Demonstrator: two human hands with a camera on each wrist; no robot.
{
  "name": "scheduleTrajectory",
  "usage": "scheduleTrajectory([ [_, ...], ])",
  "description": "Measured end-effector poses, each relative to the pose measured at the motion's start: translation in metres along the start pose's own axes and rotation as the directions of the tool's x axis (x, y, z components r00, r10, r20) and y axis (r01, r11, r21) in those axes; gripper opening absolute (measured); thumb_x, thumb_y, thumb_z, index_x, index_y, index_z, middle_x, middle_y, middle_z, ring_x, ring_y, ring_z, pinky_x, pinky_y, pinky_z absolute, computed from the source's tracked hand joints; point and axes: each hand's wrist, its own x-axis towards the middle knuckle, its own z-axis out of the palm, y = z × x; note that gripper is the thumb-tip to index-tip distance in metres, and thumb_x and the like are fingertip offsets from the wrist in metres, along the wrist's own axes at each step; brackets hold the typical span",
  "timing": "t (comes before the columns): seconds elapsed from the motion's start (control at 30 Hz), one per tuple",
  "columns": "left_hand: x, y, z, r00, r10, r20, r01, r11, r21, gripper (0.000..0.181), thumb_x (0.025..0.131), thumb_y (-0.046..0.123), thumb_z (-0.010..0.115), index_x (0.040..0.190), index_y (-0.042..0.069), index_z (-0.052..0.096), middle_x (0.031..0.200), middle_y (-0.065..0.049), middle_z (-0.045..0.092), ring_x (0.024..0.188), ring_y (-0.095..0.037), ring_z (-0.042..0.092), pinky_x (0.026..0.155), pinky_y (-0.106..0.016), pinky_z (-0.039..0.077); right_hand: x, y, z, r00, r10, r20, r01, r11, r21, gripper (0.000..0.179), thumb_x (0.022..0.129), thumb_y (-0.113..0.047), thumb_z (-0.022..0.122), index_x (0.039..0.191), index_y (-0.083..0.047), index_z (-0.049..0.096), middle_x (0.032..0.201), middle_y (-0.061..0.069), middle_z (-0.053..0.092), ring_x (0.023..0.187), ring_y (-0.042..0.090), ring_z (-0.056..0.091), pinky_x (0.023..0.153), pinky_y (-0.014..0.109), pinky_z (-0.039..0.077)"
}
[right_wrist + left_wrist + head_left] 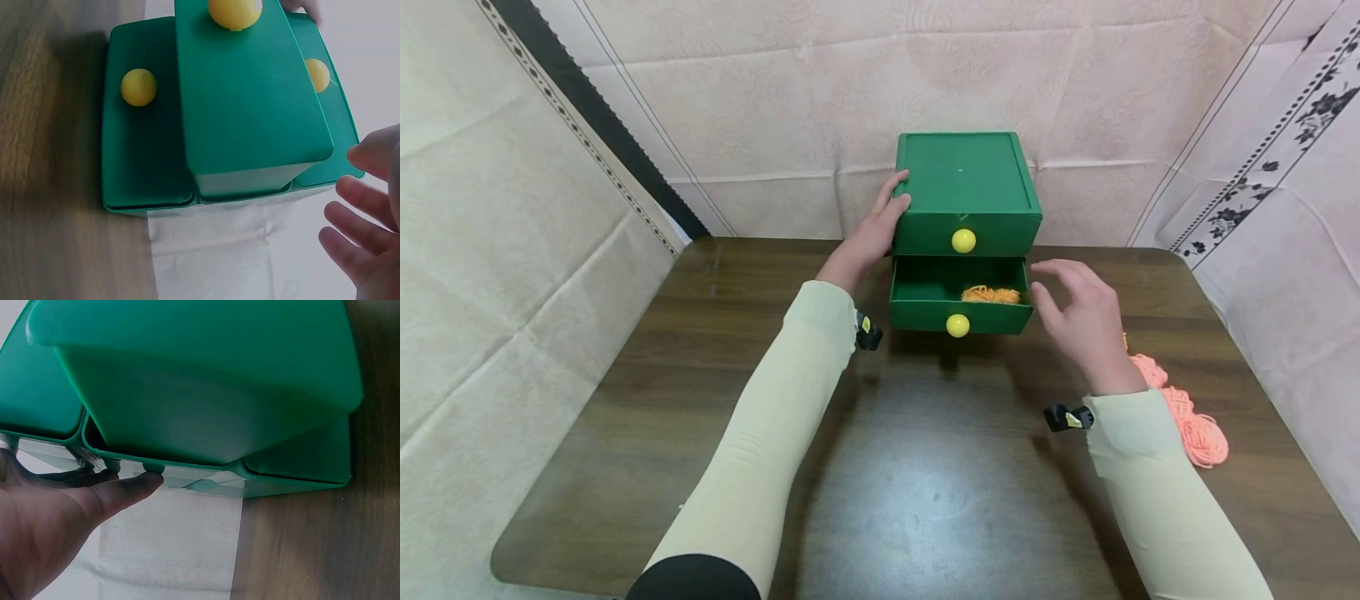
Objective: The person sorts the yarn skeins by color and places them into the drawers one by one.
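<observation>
A green cabinet of stacked drawers (962, 175) stands at the table's far edge. Its middle drawer (925, 313) is pulled out, with a bundle of orange yarn (994, 295) inside at the right. My left hand (872, 231) rests its extended fingers against the cabinet's left side; the left wrist view shows thumb and fingertips touching that wall. To the right of the pulled-out drawer is my right hand (1084, 315), fingers loosely bent, holding nothing. In the right wrist view the top and bottom drawers (147, 144) are pushed in, each with a yellow knob.
Several pink yarn balls (1202, 439) lie on the wooden table (910, 467) beside my right forearm, partly hidden by it. A small bit of orange shows behind the right wrist. Pale patterned cloth (790, 117) hangs behind and at both sides.
</observation>
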Motion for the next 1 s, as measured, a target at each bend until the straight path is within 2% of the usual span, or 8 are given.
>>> scheduleTrajectory([
  [0.23,-0.002,0.003,-0.001,1.000,-0.005,0.007,0.005,1.000,0.007,0.048,0.102,0.052,0.030,0.147,0.056,0.012,0.161,0.011,0.006,0.144,-0.023,0.019,0.112,-0.055,0.026,-0.002,0.006,-0.001,0.999,0.043,0.025,-0.043,0.999,-0.016,0.029,0.096,-0.020,0.060,0.122,-0.009,0.065,0.124,0.013,0.063,0.116,0.031,0.057,0.097,0.054,0.046],
  [0.43,-0.016,0.018,0.001,1.000,-0.022,0.022,0.022,1.000,0.006,0.051,0.104,0.046,0.030,0.151,0.048,0.011,0.162,0.008,0.005,0.145,-0.024,0.018,0.113,-0.055,0.025,-0.004,0.010,-0.002,0.996,0.073,0.043,-0.071,0.997,-0.030,0.031,0.096,-0.019,0.060,0.124,-0.008,0.064,0.125,0.015,0.062,0.115,0.034,0.057,0.095,0.055,0.046],
  [0.6,-0.021,0.023,0.001,0.999,-0.027,0.030,0.027,1.000,0.010,0.050,0.104,0.045,0.028,0.151,0.049,0.011,0.161,0.010,0.005,0.144,-0.024,0.019,0.113,-0.054,0.025,-0.006,0.014,-0.004,0.993,0.101,0.060,-0.098,0.994,-0.055,0.032,0.095,-0.019,0.060,0.125,-0.007,0.062,0.125,0.017,0.061,0.113,0.035,0.057,0.092,0.056,0.047],
  [0.77,-0.017,0.019,0.001,0.999,-0.025,0.025,0.025,1.000,0.008,0.051,0.104,0.047,0.029,0.151,0.049,0.010,0.162,0.008,0.005,0.144,-0.025,0.019,0.113,-0.054,0.025,-0.007,0.018,-0.006,0.988,0.130,0.080,-0.125,0.990,-0.067,0.033,0.096,-0.021,0.059,0.126,-0.007,0.061,0.126,0.017,0.060,0.114,0.035,0.056,0.091,0.056,0.047],
  [1.0,0.000,0.003,-0.001,1.000,-0.021,0.006,0.021,1.000,0.013,0.048,0.101,0.055,0.030,0.145,0.059,0.012,0.161,0.013,0.005,0.144,-0.024,0.020,0.113,-0.055,0.026,-0.010,0.021,-0.008,0.977,0.174,0.121,-0.166,0.983,-0.073,0.035,0.096,-0.024,0.057,0.128,-0.008,0.060,0.128,0.019,0.057,0.113,0.037,0.054,0.089,0.057,0.048],
])
